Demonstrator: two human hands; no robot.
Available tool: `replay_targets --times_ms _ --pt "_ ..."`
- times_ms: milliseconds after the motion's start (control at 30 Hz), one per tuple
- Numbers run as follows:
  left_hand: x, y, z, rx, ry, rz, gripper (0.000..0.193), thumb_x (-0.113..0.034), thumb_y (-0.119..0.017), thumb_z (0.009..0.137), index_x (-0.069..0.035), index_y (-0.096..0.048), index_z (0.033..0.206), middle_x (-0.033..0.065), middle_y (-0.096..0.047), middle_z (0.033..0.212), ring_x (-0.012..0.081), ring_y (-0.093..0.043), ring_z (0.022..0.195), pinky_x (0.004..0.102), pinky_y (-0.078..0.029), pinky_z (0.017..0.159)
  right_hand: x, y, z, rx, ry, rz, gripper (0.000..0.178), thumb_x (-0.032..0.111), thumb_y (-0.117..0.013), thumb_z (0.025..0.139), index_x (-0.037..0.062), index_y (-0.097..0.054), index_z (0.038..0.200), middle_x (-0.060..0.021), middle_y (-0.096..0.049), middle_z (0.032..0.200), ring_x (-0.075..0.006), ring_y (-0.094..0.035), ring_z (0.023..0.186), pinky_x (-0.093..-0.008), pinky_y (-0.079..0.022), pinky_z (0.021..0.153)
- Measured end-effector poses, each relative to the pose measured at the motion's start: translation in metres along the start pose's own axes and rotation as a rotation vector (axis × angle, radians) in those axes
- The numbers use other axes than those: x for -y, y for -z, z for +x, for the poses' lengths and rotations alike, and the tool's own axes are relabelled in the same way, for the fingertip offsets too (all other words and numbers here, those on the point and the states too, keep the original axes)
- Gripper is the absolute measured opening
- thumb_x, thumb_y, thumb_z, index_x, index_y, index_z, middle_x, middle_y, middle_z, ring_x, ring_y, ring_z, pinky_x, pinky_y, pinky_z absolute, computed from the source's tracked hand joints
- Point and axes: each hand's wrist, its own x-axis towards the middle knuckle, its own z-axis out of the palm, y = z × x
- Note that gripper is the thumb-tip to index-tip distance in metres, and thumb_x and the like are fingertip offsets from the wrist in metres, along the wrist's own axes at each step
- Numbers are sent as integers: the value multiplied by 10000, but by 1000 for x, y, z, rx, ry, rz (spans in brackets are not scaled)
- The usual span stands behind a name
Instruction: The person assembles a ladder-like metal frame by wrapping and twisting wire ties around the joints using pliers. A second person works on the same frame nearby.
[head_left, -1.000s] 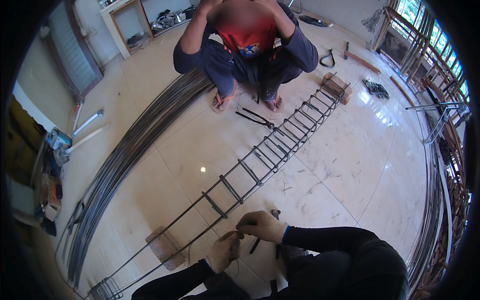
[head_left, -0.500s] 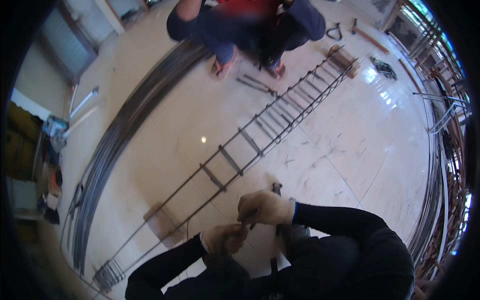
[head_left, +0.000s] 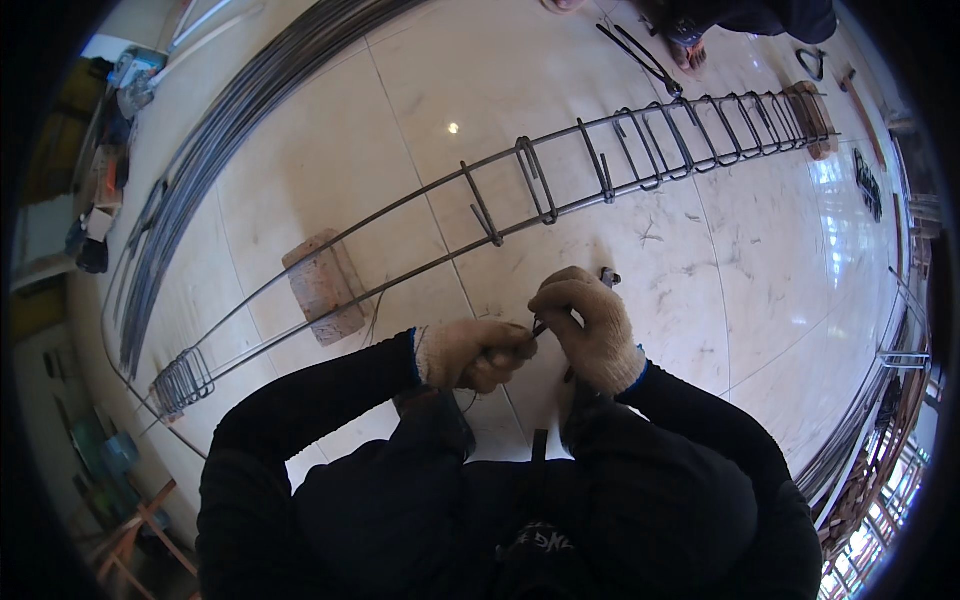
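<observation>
My left hand, in a cream knit glove, is closed with its fingertips pinching a thin dark piece that looks like wire. My right hand, gloved alike, pinches the same piece from the other side, and the fingers nearly meet. Part of the piece is hidden by the gloves. Just beyond the right hand a dark metal tool head shows; the hand covers the rest. In front of both hands runs a long rebar frame, two steel bars carrying several rectangular stirrups, and it touches neither hand.
Reddish blocks hold the frame off the tiled floor. More stirrups are bunched at its left end. Long rods lie at the far left. A squatting person's foot is beyond the frame, near a long-handled tool.
My view has turned, so the frame now lies flatter across it and the other person sits at the upper right. Both hands stay close together, still gripping the thin piece.
</observation>
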Motion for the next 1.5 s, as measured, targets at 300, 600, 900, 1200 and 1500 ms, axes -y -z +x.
replay_targets --times_ms 300,600,900,1200,1500 --pt "-1 31 11 -142 -166 272 241 -320 -617 1086 -84 -664 1089 -85 -478 747 33 -434 572 225 -339 500 -8 21 12 262 -402 249 112 19 -697 975 -26 -729 1073 -105 -717 1046 -199 -716 981 -344 -578 874" --pt "34 36 3 -109 1 421 248 -312 -625 1076 -74 -696 1072 -81 -533 803 23 -476 663 224 -356 545 -20 -15 24 549 115 79 159 82 -711 954 24 -738 1099 -145 -700 1056 -311 -699 1018 -410 -565 914" --pt "69 -7 -44 -493 -130 88 209 -281 -588 1078 -87 -652 1118 -33 -516 823 61 -448 639 238 -352 553 -29 -33 40 661 170 74 154 144 -693 1001 40 -722 1111 -143 -686 1088 -337 -680 1038 -424 -550 947" --pt "98 38 -31 -429 -547 -474 153 -239 -550 1129 -96 -604 1128 -21 -546 841 98 -530 714 274 -452 631 -3 -23 40 1078 -109 -436 284 293 -696 1019 44 -746 1147 -175 -726 1060 -368 -701 1036 -462 -547 963" --pt "51 -8 18 -528 -831 -573 192 -204 -567 1118 -65 -613 1241 40 -630 986 170 -635 886 313 -545 849 -25 -36 2 582 -899 235 393 286 -655 1040 -40 -722 1248 -102 -735 1011 -187 -688 937 -345 -567 816"
